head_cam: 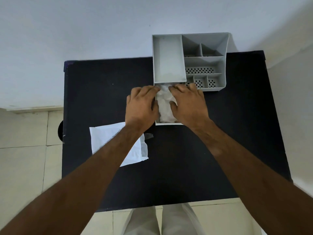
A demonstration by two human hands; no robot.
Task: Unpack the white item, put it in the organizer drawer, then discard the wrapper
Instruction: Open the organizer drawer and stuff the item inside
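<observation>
A grey organizer (205, 48) stands at the far edge of the black table. Its drawer (169, 123) is pulled out toward me. A crumpled white item (165, 106) lies inside the drawer. My left hand (142, 106) rests on the item's left side, fingers reaching over the drawer's left wall. My right hand (189, 102) presses on the item's right side with fingers spread. Both hands hide the drawer's side walls. The flat white wrapper (105, 139) lies on the table to the left, partly under my left forearm.
The black table (237, 124) spans the middle of the view, set against a white wall. Beige floor tiles (25, 158) show on the left and below. A small dark scrap (149, 136) lies beside the wrapper's corner.
</observation>
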